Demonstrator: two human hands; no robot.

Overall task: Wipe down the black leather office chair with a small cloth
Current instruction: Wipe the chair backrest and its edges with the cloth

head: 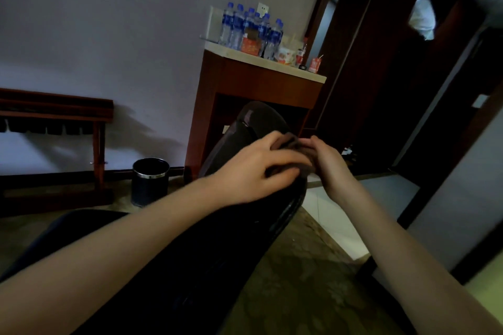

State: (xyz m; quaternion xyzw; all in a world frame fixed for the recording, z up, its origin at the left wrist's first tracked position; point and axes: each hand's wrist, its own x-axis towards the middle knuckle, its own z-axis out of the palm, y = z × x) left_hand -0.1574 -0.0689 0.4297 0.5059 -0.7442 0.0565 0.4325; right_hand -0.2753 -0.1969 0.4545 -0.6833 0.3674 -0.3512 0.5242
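Note:
The black leather office chair (pixel 253 122) runs from the lower left up to the middle of the view, its glossy top edge pointing at a cabinet. A small dark brown cloth (pixel 304 156) sits bunched between both hands over the chair's right edge. My left hand (pixel 253 168) lies over the chair with its fingers curled onto the cloth. From the right side, my right hand (pixel 330 166) grips the same cloth. Most of the cloth is hidden by the fingers.
A wooden cabinet (pixel 261 81) with several water bottles (pixel 250 27) and snack packs stands just beyond the chair. A black waste bin (pixel 149 185) is on the floor at the left, beside a wooden luggage rack (pixel 57 111). Dark doors (pixel 394 84) fill the right.

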